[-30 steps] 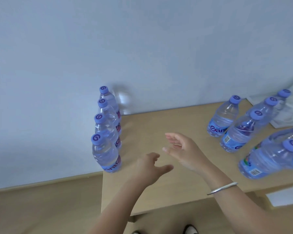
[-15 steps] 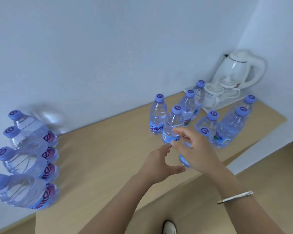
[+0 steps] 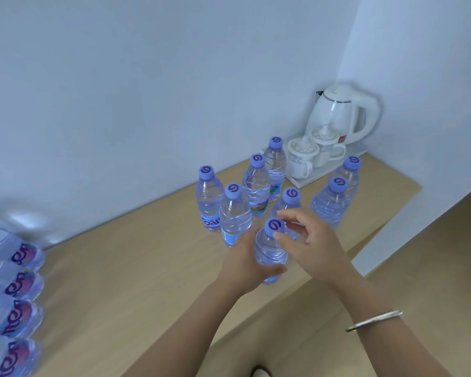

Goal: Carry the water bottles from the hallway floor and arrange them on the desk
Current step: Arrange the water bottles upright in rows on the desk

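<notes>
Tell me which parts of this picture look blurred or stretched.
Head view: the row of bottles at the left edge is smeared and stretched by the wide lens; the bottle gripped by the left hand and the kettle stay fairly sharp.

Light: soft, even, bluish daylight, moderately bright; source not visible.
Shadows: faint, under the hands on the desk (image 3: 125, 270).
Glare: pale smeared patch on the wall (image 3: 147, 77) at left.
Blur: bottles at the left edge (image 3: 14, 284) smeared.
Distortion: wide-angle stretch at the frame's edges.
Focus: centre fairly sharp.
</notes>
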